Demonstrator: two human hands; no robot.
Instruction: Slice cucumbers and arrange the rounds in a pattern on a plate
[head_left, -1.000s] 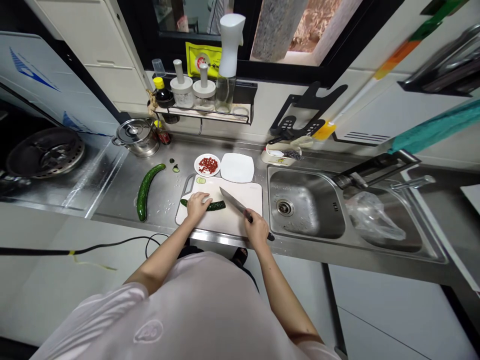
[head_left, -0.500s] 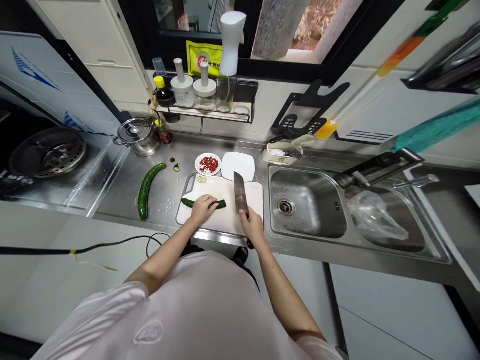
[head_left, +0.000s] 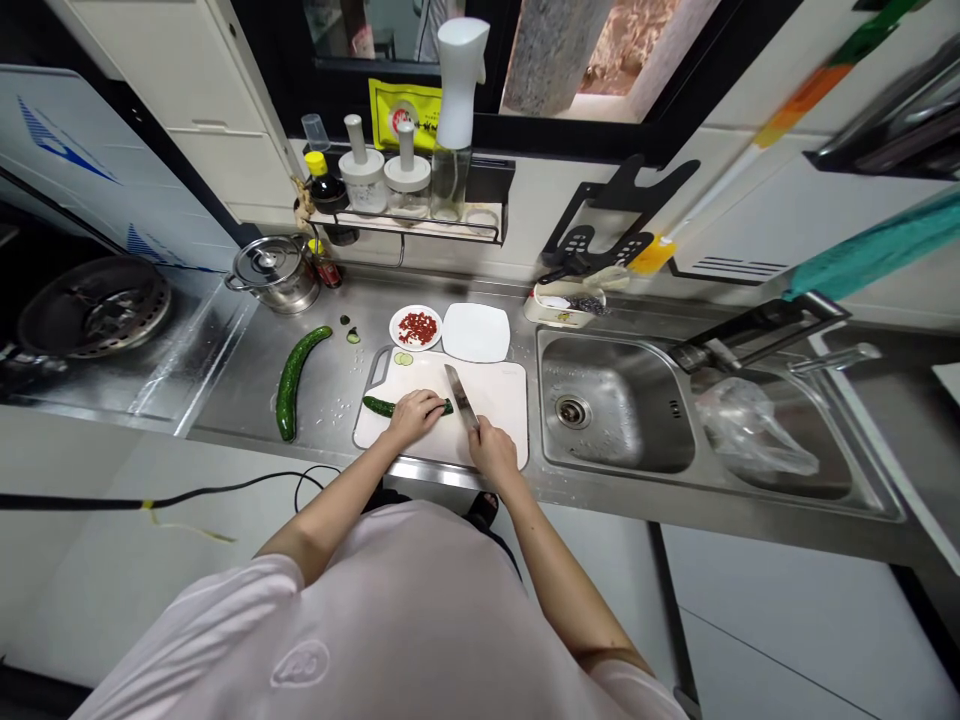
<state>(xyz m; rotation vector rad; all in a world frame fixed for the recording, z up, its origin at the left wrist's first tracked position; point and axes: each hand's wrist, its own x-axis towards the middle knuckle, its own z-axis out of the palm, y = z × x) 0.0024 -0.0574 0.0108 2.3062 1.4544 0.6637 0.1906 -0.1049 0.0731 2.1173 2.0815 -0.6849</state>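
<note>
On the white cutting board (head_left: 491, 400) lies a dark green cucumber (head_left: 379, 406), with its middle under my left hand (head_left: 415, 416). The fingers of that hand press it down close to its right end. My right hand (head_left: 495, 448) is wrapped round the handle of a kitchen knife (head_left: 462, 397). The blade stands upright on edge, just right of the cucumber's end; whether it touches cannot be told. Pale cucumber slices (head_left: 403, 358) lie at the board's upper left. Another whole cucumber (head_left: 294, 385) rests on the steel counter to the left.
Behind the board stand a plate of chopped red pieces (head_left: 417, 328) and a white square plate (head_left: 476, 333). The sink (head_left: 615, 400) is on the right. A steel pot (head_left: 276, 272) and a wok (head_left: 94, 305) are at the left. A seasoning rack (head_left: 409, 228) hangs above.
The knife has moved left to the cucumber's right end, and its blade has turned from showing its broad side to nearly edge-on. My left hand has shifted slightly right along the cucumber.
</note>
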